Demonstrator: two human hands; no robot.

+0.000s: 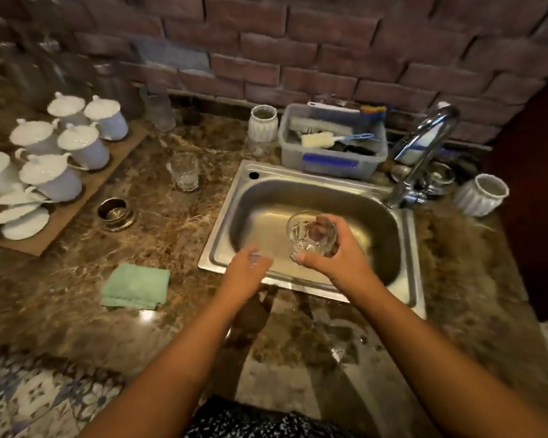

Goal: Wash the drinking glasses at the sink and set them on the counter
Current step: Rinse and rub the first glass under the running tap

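Observation:
My right hand (336,254) grips a clear drinking glass (307,235) over the steel sink (253,197), the glass tilted with its mouth toward the left. My left hand (250,263) hovers at the sink's front left rim, fingers loosely apart and blurred, holding nothing. A second clear glass (185,172) stands upright on the marble counter (159,216) left of the sink. More glassware (160,110) stands blurred at the back by the brick wall. The chrome tap (424,153) arches at the sink's right rear; I see no water running.
A folded green cloth (136,286) lies on the counter front left. White lidded cups (60,153) sit on a board at the left. A grey tub of brushes (332,143) stands behind the sink, flanked by white ribbed pots (262,123). A round metal drain fitting (116,211) sits in the counter.

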